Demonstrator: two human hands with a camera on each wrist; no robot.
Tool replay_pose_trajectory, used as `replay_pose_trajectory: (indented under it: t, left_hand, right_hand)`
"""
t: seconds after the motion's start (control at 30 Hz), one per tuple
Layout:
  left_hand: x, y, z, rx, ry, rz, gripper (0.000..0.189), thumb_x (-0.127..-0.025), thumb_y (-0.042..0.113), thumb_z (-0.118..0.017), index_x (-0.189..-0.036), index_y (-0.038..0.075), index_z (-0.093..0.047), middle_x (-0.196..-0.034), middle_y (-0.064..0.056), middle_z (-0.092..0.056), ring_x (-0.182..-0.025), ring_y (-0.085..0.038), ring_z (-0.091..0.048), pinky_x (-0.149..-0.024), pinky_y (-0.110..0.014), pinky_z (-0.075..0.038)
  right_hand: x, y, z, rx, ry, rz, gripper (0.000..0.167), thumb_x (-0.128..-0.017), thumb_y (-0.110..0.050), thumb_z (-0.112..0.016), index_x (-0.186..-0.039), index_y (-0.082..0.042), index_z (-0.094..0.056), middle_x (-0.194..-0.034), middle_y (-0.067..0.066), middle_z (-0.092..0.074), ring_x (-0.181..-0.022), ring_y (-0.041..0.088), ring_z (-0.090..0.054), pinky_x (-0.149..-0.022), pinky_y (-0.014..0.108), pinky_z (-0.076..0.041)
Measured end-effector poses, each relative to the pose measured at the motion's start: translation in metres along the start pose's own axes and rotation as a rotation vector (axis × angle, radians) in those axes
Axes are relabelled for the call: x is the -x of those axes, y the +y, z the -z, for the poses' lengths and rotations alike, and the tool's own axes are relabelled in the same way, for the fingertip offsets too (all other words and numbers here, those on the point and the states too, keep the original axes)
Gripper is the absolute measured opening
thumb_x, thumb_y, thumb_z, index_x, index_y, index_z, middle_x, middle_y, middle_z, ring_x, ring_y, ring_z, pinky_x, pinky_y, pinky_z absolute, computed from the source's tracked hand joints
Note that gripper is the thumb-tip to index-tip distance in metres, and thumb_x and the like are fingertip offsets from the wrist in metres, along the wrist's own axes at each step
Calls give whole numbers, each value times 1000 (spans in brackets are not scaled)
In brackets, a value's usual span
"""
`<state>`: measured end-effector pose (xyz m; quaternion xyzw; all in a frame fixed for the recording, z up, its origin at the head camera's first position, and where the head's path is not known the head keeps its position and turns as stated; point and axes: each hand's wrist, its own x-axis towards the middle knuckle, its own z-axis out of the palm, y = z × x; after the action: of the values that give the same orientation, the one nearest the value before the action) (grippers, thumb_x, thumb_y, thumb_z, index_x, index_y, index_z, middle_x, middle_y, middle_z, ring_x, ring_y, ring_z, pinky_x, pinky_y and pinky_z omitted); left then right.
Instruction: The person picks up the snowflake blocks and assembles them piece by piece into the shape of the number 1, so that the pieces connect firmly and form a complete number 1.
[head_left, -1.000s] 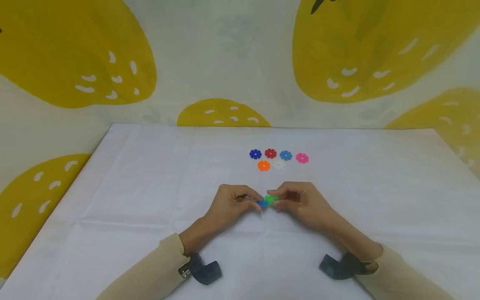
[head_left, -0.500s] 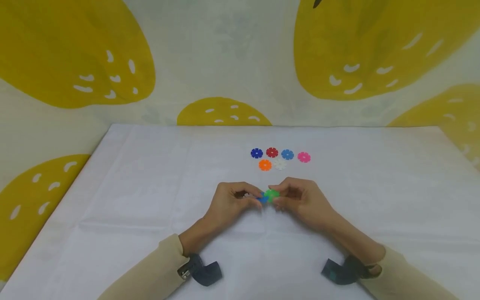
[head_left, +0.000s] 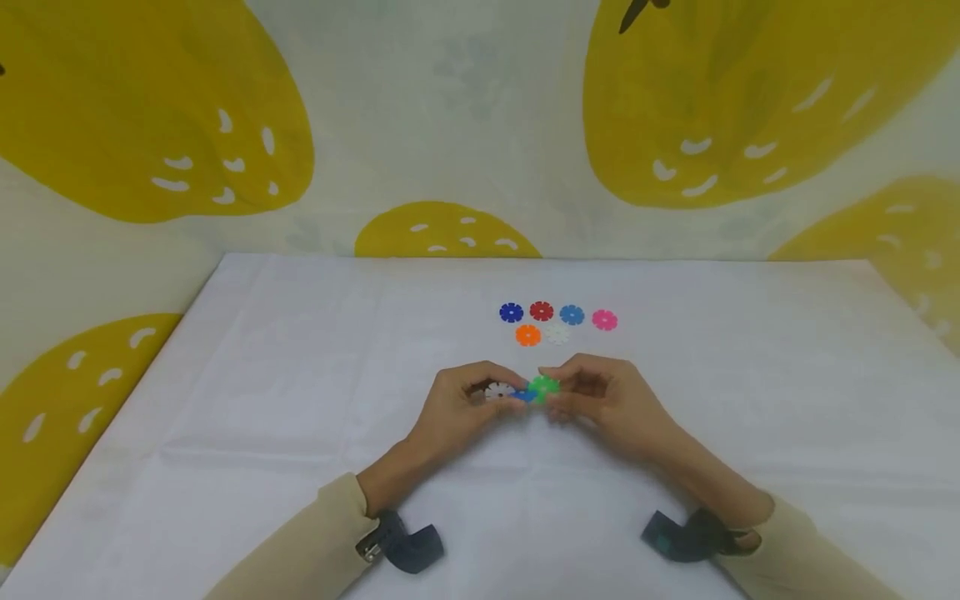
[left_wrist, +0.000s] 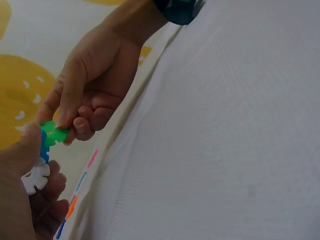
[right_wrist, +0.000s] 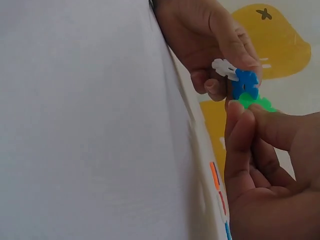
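My left hand (head_left: 465, 408) pinches a blue notched disc (right_wrist: 245, 84) between thumb and fingers. A white notched disc (head_left: 498, 391) is joined to the blue one and sits inside the curve of that hand. Opposite, my right hand (head_left: 611, 406) pinches a green notched disc (head_left: 543, 387) by its edge. Green and blue meet between the two hands, set at an angle to each other in the right wrist view; how deep their slots interlock cannot be made out. Both hands are raised over the front middle of the table.
Beyond the hands lie loose notched discs: dark blue (head_left: 512, 312), red (head_left: 542, 311), light blue (head_left: 572, 314), pink (head_left: 604, 319), orange (head_left: 528, 335) and white (head_left: 557, 334). They rest on a white-covered table (head_left: 300, 350), backed by a lemon-patterned cloth (head_left: 450, 125).
The joined discs have tilted and risen slightly, so the white disc now shows more fully inside my left hand. Green and blue stay together between the hands. The loose discs lie as before.
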<state>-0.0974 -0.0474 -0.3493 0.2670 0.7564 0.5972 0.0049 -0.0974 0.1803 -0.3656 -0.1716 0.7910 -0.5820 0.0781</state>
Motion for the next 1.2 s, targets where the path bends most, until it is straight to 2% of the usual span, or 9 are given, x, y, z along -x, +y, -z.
replay_pose_trajectory:
  t: [0.17,0.4,0.63,0.8,1.0,1.2]
  left_hand:
    - [0,0,0,-19,2,-13,19,-81,-1,-73,-100,-2,-69,-99,-10,-70,-86,-21,-58,-73,-32,-47]
    - [1,1,1,-20,-14,16,27,-81,2,-75,-106,0,-67,-102,-9,-69,-96,-22,-59,-82,-29,-45]
    - [1,0,1,-34,-19,-44,29,-78,-3,-75,-106,-3,-65,-102,-12,-69,-99,-26,-61,-90,-32,-46]
    - [1,1,0,-25,-22,-55,31,-78,-5,-74,-108,-4,-67,-105,-14,-69,-101,-25,-62,-88,-33,-48]
    - [2,1,1,-18,-37,-97,29,-79,-7,-72,-108,-4,-68,-103,-14,-70,-97,-25,-63,-86,-33,-49]
    - [0,3,2,10,-41,-106,24,-82,-5,-70,-106,-5,-68,-102,-15,-70,-98,-26,-64,-87,-36,-49]
  right_hand:
    - [0,-3,2,-26,-13,-38,25,-88,-9,-69,-113,-10,-69,-93,6,-71,-78,24,-70,-74,32,-55]
    - [1,-8,-3,28,-14,-13,35,-88,-7,-68,-122,-12,-63,-84,2,-71,-78,21,-70,-72,31,-54]
    - [2,-11,-9,50,-20,-44,42,-88,-11,-70,-128,-12,-56,-85,1,-72,-78,19,-69,-74,29,-53]
    - [3,-12,-10,53,-16,-81,43,-89,-13,-69,-128,-15,-53,-87,0,-72,-79,19,-69,-75,29,-53]
    - [2,-15,-10,65,-16,-78,41,-87,-10,-70,-125,-16,-55,-88,0,-73,-81,16,-70,-74,29,-54]
    - [0,-16,-10,90,-23,-91,38,-88,-12,-70,-122,-19,-57,-89,-2,-73,-83,14,-70,-77,28,-53]
